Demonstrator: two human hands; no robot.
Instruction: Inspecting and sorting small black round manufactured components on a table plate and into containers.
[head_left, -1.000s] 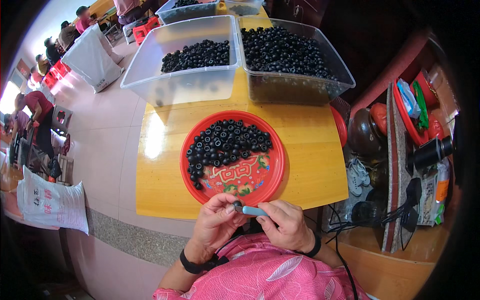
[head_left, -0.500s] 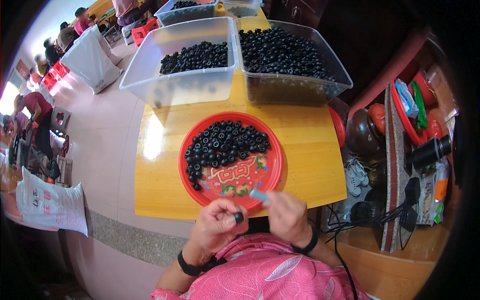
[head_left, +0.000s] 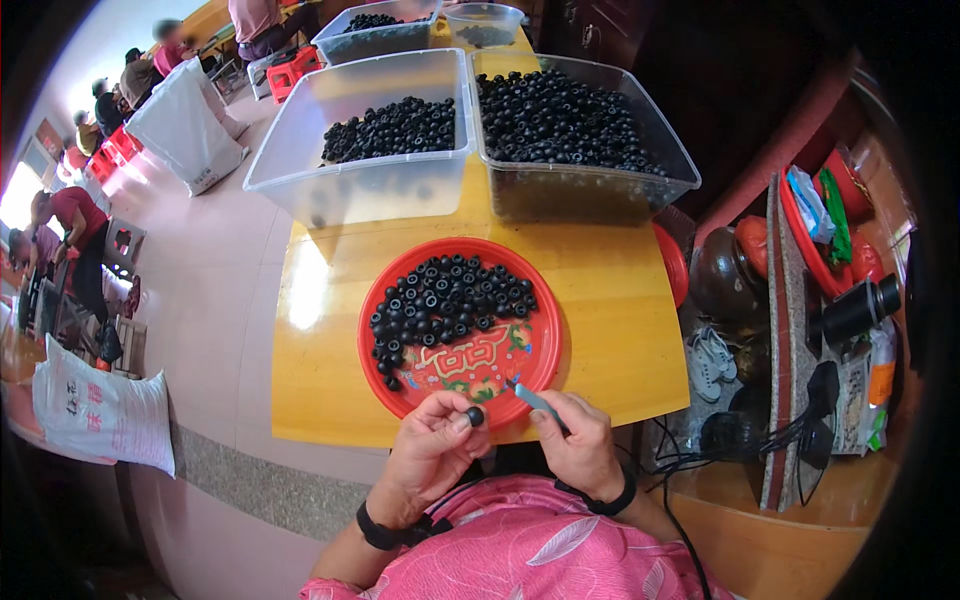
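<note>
Between the thumb and fingers of my left hand [head_left: 432, 455] is a small round black part [head_left: 475, 416], closed in a pinch near the plate's front rim. My right hand [head_left: 582, 450] is closed round a small flat grey-blue tool [head_left: 540, 404], whose dark tip points up and left over the plate. Tool and pinched part are apart. Just beyond both hands lies a round red plate [head_left: 548, 350] with a printed pattern. Many small black ring-shaped parts [head_left: 450, 300] are heaped over its far and left side.
Two clear plastic bins [head_left: 360, 172] [head_left: 590, 175] of similar black parts stand at the back of the yellow wooden table [head_left: 620, 330]. Black cables [head_left: 690, 465] and a shelf with shoes [head_left: 712, 362] are to the right. White sacks [head_left: 105, 410] and several people are at left.
My right hand has moved slightly down, and the tool, blurred before, now shows sharply. My left hand's pinched black part has risen a little and turned.
</note>
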